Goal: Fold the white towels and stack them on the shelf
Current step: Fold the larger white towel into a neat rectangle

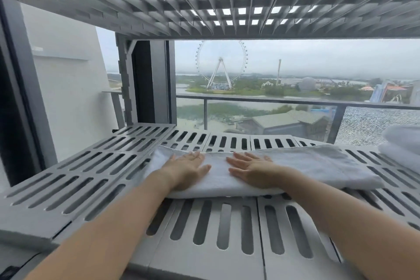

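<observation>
Folded towel (318,166) lay on the shelf (91,177) under left grip (186,170) and right grip (252,171), both spread flat; stacking onto the pile (402,145) probably remained.

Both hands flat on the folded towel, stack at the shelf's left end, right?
No: the head view shows the stack at the right end of the shelf. The left hand and right hand do lie flat on the folded towel.

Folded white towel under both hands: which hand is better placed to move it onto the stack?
Probably the right hand: flat on the folded white towel, nearer the white towel stack at right.
</observation>
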